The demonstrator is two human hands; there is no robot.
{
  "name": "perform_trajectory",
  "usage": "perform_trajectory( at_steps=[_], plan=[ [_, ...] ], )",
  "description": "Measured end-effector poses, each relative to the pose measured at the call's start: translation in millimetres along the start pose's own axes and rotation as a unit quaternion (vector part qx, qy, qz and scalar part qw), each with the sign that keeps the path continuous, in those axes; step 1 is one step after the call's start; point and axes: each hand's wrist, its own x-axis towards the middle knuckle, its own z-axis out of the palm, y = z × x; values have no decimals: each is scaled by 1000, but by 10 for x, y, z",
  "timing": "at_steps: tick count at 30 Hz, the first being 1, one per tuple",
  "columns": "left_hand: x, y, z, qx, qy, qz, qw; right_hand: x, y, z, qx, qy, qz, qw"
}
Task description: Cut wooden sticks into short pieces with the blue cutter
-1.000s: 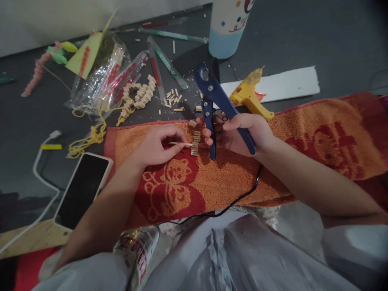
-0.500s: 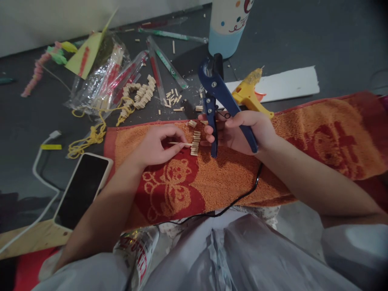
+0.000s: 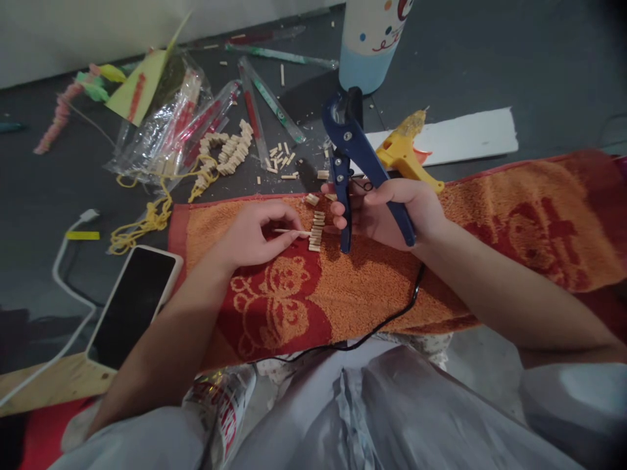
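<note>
Between thumb and fingers, my left hand [image 3: 268, 234] pinches a thin wooden stick [image 3: 289, 231]. The stick's right end touches a ladder-like row of short cut stick pieces [image 3: 316, 232] on the orange and red towel [image 3: 377, 281]. My right hand [image 3: 404, 207] is wrapped round the handles of a blue hand cutter [image 3: 365, 153], whose jaws point away from me and whose handles are spread apart. A few loose pieces [image 3: 312, 199] lie on the towel between the hands, partly near the right fingertips.
Behind the towel are a yellow glue gun [image 3: 409, 147], a white strip [image 3: 470, 137], a blue and white bottle [image 3: 369, 49], scattered stick pieces [image 3: 280, 158] and a joined wooden chain [image 3: 232, 153]. Plastic packets [image 3: 171, 124], yellow string [image 3: 147, 222] and a phone [image 3: 132, 307] lie left.
Both hands, the stick and the cutter hold nearly the same positions. The whole view has shifted very slightly.
</note>
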Motion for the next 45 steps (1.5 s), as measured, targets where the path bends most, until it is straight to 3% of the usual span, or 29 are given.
perform_trajectory(
  at_steps=[45],
  plan=[
    [-8, -13, 1, 5, -5, -19, 1000, -10, -1, 12, -4, -7, -9, 1000]
  ],
)
